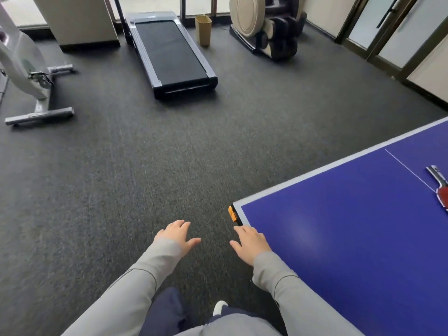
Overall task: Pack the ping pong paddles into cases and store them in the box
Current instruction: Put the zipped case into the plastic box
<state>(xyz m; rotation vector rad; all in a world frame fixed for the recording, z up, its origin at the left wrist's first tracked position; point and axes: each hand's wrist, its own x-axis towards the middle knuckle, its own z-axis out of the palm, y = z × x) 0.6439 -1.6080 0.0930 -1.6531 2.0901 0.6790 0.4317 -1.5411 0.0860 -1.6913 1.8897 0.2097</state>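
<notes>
one gray floor (121, 178) | one blue desk (351, 238) on my right | one treadmill (171, 49) far ahead | one red paddle (442, 192) flat on the desk, at its far right edge | my two hands, left (175, 235) and right (251, 242), out flat with fingers spread, holding nothing, well apart from the paddle

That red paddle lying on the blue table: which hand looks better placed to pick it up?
Probably the right hand: it is open by the table corner, on the same side as the paddle. The left hand, also open, is over the carpet, farther off.
</notes>
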